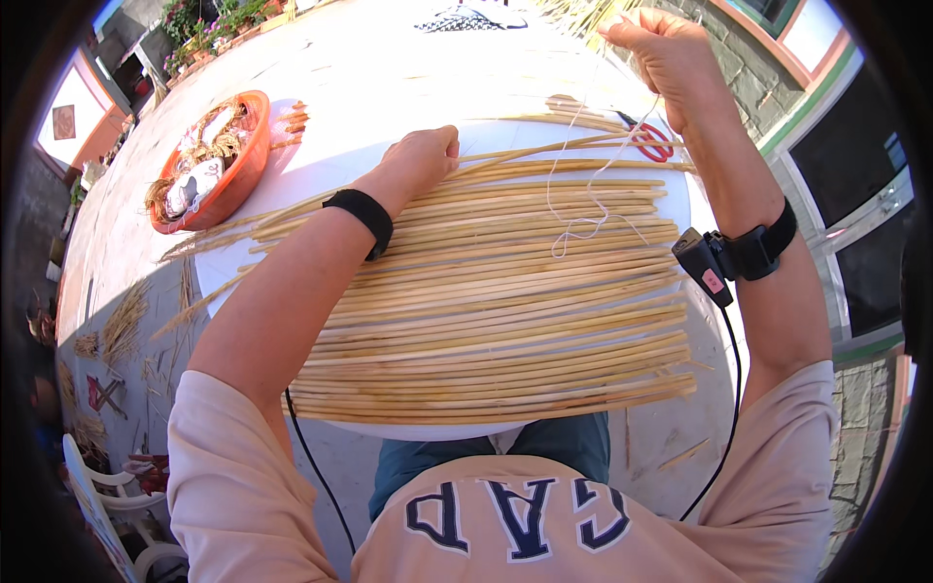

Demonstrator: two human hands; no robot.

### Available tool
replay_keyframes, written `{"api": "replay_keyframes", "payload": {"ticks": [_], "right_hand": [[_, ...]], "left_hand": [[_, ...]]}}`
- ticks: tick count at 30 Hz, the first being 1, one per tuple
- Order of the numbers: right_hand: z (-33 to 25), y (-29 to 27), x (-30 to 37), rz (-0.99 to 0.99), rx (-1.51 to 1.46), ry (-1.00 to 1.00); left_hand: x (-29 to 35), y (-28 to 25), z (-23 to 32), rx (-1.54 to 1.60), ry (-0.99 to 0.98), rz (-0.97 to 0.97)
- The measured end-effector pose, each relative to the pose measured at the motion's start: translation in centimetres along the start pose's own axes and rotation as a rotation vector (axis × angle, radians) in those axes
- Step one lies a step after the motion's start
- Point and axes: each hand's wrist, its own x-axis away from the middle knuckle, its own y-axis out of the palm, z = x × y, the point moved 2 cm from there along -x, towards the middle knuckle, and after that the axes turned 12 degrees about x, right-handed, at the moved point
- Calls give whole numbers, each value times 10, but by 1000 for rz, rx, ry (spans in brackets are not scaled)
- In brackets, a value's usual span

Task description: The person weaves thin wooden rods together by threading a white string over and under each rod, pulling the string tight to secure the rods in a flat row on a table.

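A mat of long, pale yellow straw stalks (505, 311) lies crosswise on a white round table, its stalks side by side. My left hand (423, 157) is closed at the mat's far edge, with fingers curled down over a stalk; its fingertips are partly hidden. Raised at the far right, my right hand (671, 56) pinches a thin white thread (595, 216). That thread hangs down in loops onto the right half of the mat. Red-handled scissors (653, 146) rest on the table beyond the mat's right end, below my right hand.
An orange plastic basin (255, 155) with straw bundles and a white bundle stands left of the mat. Loose straw (124, 321) litters the ground at left, near a white plastic chair (117, 496). A black cable (734, 389) runs from a small box on my right wrist.
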Motion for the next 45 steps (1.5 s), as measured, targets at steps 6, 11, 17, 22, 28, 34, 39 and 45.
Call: {"api": "replay_keyframes", "payload": {"ticks": [6, 11, 17, 22, 28, 34, 39, 45], "right_hand": [[8, -8, -1, -38, 62, 80], [8, -5, 3, 44, -17, 56], [12, -5, 4, 4, 14, 78], [15, -6, 1, -19, 30, 129], [11, 3, -4, -74, -13, 119], [-13, 20, -19, -92, -48, 85], [-17, 33, -28, -89, -70, 110], [-9, 37, -28, -82, -66, 162]], "left_hand": [[8, 3, 9, 70, -66, -44], [11, -2, 8, 28, 76, -140], [-1, -6, 5, 82, -122, -311], [-12, -5, 1, -39, -101, -275], [-10, 7, -13, 85, -110, -56], [-6, 15, -7, -122, -51, 64], [-5, 25, 3, -496, 24, 66], [10, 29, 10, -634, 237, -28]]}}
